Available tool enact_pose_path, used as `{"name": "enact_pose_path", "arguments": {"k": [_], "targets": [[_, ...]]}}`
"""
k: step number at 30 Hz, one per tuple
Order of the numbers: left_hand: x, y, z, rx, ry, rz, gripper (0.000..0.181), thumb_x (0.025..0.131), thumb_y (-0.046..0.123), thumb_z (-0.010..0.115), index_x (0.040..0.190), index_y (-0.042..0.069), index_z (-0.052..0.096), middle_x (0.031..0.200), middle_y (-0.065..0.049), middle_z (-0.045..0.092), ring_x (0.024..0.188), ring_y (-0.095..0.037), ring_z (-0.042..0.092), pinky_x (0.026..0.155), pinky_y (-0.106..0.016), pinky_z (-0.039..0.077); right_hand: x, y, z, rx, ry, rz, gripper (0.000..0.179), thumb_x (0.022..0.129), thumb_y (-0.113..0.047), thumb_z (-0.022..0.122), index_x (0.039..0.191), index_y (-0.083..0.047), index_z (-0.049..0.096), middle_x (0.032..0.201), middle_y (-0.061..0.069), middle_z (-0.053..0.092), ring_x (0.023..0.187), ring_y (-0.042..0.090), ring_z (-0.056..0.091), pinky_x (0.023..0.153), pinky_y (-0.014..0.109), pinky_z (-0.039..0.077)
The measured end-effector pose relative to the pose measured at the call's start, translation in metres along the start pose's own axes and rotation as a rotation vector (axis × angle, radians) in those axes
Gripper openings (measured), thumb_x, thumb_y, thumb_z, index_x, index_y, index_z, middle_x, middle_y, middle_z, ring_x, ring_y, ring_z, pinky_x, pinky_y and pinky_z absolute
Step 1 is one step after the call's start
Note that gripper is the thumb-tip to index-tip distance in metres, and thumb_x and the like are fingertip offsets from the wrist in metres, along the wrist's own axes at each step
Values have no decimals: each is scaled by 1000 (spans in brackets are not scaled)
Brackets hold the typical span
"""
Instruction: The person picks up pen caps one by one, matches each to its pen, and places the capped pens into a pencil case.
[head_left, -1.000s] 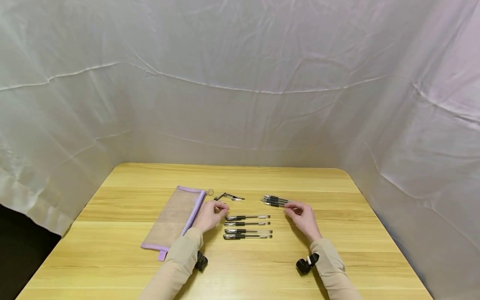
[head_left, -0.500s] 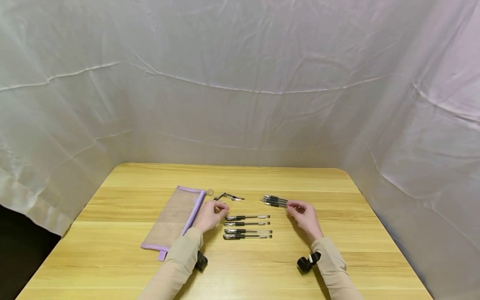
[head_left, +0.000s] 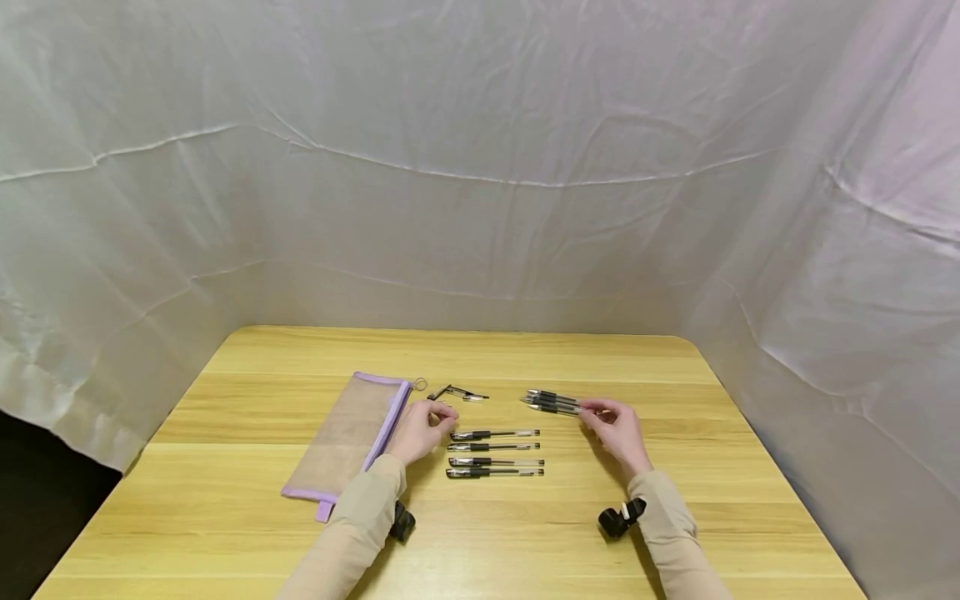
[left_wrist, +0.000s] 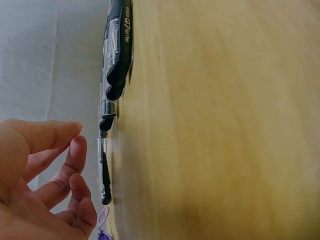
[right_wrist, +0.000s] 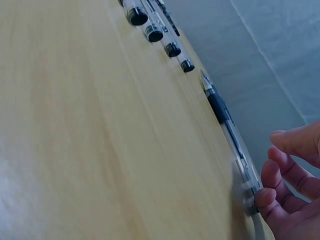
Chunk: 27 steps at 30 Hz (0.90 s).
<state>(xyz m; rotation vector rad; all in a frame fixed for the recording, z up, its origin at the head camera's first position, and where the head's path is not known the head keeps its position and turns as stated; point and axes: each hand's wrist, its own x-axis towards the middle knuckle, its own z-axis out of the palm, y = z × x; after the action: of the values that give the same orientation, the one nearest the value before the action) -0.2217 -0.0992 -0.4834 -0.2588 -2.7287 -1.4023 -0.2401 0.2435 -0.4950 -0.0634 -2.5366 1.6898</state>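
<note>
My left hand (head_left: pixel 420 431) is held with loosely curled fingers left of a row of capped gel pens (head_left: pixel 495 472). Nothing shows between its thumb and fingertips in the left wrist view. Beyond it lie several loose pen caps (head_left: pixel 467 394), clear with black clips. My right hand (head_left: pixel 618 432) is at the back ends of several uncapped gel pens (head_left: pixel 553 402), whose tips point left. In the right wrist view, thumb and forefinger are apart with no pen between them. The lower fingers lie close beside the pen ends; whether they touch them I cannot tell.
A mesh zip pouch (head_left: pixel 348 433) with purple edging lies on the left, partly behind my left arm. Its zip ring (head_left: pixel 421 384) points to the caps. The wooden table (head_left: pixel 480 550) is enclosed by pale hanging cloth (head_left: pixel 480 233).
My right hand has shifted slightly right along the uncapped pens toward their back ends, and more of the barrels shows. My left hand and the capped pens have not moved.
</note>
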Motion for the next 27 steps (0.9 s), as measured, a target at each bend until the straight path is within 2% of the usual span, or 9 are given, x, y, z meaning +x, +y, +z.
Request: {"name": "enact_pose_path", "arguments": {"k": [7,11,15,20,27], "targets": [[0,-2,0,-8,-5,-12,10,92,5,70,98,5,77,103,-11,76,74,-11,60,67,-25,51,2,3,-2,-22,-5,-40,32,91,-11,75,118,6,70,108,25,71,74,3,59,60,17,50],[0,-2,0,-2,-3,-8,9,92,5,70,97,5,77,102,-10,77,76,-11,61,68,-25,51,3,4,-3,-46,-6,-39,31,91,-11,74,117,6,70,106,23,71,73,1,58,61,16,48],[0,-2,0,9,-3,-9,10,92,6,70,98,6,77,102,-9,77,78,-11,62,71,-27,52,5,6,-3,-98,-8,-48,29,91,-11,74,117,4,71,107,21,72,78,2,59,67,15,49],[-1,-1,0,16,-6,-12,10,92,6,70,98,6,78,102,-9,77,78,-11,62,72,-28,52,7,8,-2,-159,-16,-73,27,90,-6,73,116,3,72,106,21,72,81,4,59,72,14,49],[0,-1,0,18,-2,-12,9,92,6,70,97,6,78,103,-9,77,78,-11,62,71,-25,52,11,9,0,-238,-1,-102,23,86,2,72,109,3,75,100,20,74,77,6,59,68,14,47]]}}
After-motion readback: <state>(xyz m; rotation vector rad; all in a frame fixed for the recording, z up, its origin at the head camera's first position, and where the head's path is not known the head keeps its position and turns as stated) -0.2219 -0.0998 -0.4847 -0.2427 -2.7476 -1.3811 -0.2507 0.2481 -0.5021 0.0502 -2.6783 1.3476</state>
